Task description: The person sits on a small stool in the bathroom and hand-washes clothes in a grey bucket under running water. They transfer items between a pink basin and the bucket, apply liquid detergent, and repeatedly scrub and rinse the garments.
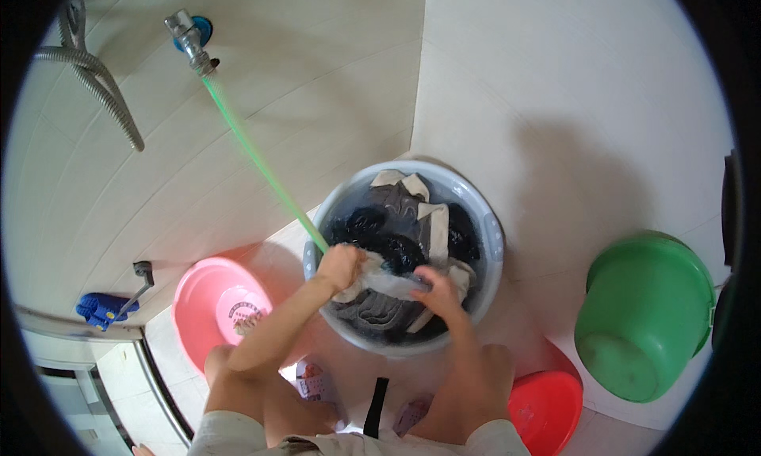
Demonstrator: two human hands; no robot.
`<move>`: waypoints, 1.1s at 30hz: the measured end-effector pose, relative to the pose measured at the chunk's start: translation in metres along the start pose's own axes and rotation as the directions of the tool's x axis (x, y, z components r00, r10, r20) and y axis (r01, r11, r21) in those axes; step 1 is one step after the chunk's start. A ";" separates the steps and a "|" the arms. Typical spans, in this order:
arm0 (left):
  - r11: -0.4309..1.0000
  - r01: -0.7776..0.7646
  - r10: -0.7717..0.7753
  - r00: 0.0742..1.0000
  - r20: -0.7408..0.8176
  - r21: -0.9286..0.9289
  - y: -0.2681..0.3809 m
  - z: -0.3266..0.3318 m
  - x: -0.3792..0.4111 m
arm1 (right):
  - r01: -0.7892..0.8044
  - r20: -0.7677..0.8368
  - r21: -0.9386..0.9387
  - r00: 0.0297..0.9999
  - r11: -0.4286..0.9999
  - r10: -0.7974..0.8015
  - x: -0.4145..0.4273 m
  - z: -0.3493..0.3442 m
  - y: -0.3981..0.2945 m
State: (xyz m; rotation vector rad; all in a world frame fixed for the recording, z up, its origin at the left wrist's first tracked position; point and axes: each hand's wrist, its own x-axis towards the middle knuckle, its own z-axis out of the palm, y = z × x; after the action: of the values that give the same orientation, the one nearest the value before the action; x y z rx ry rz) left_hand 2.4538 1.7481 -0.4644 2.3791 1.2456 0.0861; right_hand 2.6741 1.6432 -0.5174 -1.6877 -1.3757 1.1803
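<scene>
A large grey-blue basin (497,265) stands before me, filled with water and soaking clothes. My left hand (342,267) is closed around one end of a whitish wet cloth (386,280), which is blurred. My right hand (439,292) has its fingers on the cloth's other end, above the water. Dark grey garments with cream trim (439,233) and black cloth (401,251) lie in the basin around my hands. A green hose (255,158) comes down to the basin's left side; its lower end is hidden by my left hand.
The hose hangs from a metal wall tap (189,36). A coiled metal shower hose (98,78) is beside it. A pink basin (199,313) stands at left, a red basin (547,405) and a green bucket (648,319) at right. Blue slippers (106,309) hang on the left wall.
</scene>
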 end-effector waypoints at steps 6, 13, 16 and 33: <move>0.921 -0.378 0.357 0.915 -0.189 -0.090 0.112 -0.169 -0.012 | 0.308 0.158 0.120 0.933 0.944 -0.325 0.010 -0.028 -0.088; 0.832 -0.361 0.187 0.897 -0.401 -0.420 0.166 -0.282 -0.042 | 0.100 -0.154 0.408 0.987 0.908 -0.040 0.025 -0.006 -0.074; 0.875 -0.291 0.099 0.890 -0.445 -0.388 0.137 -0.259 -0.047 | 0.300 -0.384 0.888 0.901 0.347 0.204 0.027 0.005 -0.069; 0.960 0.148 -0.182 0.975 0.127 0.239 0.009 0.113 -0.007 | -0.043 -0.009 -0.755 0.998 0.654 0.055 0.018 0.042 0.037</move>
State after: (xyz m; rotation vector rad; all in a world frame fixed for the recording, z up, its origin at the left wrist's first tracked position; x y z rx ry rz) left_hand 2.4856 1.6975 -0.5614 2.4058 1.4431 -0.2961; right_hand 2.6508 1.6499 -0.5711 -2.2801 -2.0224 0.6392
